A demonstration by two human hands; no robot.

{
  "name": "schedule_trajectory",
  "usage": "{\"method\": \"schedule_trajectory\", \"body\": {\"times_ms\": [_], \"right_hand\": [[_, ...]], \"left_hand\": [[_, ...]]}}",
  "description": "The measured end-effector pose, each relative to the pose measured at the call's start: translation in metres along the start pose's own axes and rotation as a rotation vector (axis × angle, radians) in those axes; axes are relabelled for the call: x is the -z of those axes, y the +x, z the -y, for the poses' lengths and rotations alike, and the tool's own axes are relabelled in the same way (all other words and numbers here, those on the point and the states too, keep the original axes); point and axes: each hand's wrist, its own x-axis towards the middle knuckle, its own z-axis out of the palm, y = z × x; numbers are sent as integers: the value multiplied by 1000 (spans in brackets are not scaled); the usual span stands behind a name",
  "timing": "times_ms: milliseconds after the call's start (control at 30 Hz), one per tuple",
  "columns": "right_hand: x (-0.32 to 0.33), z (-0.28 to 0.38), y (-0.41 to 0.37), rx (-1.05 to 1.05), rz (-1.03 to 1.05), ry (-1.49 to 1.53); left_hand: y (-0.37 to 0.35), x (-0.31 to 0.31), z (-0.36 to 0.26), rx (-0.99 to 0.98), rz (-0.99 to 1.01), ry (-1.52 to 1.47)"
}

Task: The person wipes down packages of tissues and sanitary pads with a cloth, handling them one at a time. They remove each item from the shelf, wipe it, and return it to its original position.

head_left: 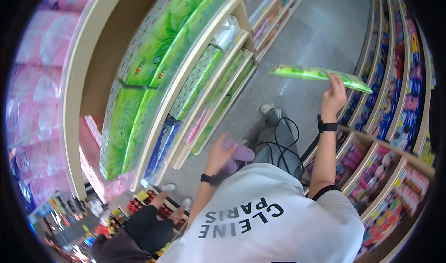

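Note:
My right hand pinches a flat, bright green plastic pack near its right part and holds it out over the grey floor. At the centre, my left hand is slightly blurred, its thumb and fingers around a soft-looking purple item; what this item is cannot be made out. Just left of that hand stand shelves with large green packs, smaller green packs and a blue pack. A loose black cable hangs in front of my grey trousers.
Pink packs fill a shelf at the far left. Curved shelves of colourful goods line the right, with pink goods lower down. Another person in dark clothing is at the lower left. Grey floor runs between the shelves.

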Motion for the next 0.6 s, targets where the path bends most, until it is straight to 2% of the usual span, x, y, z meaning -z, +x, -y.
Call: {"method": "schedule_trajectory", "body": {"times_ms": [100,200,400,433,467,533,600], "right_hand": [[18,-2,-26,-98,34,95],[18,5,-68,-97,171,159],[-24,9,-133,-85,564,293],[-31,13,-141,-31,601,302],[-40,17,-144,34,628,308],[-62,22,-148,108,696,361],[-82,24,-151,123,784,452]], "left_hand": [[18,-7,67,-181,-49,65],[43,3,65,21,49,-24],[135,7,59,-57,-3,311],[147,6,47,-68,-9,360],[159,6,33,8,12,383],[193,1,51,85,88,326],[236,-11,97,114,126,275]]}}
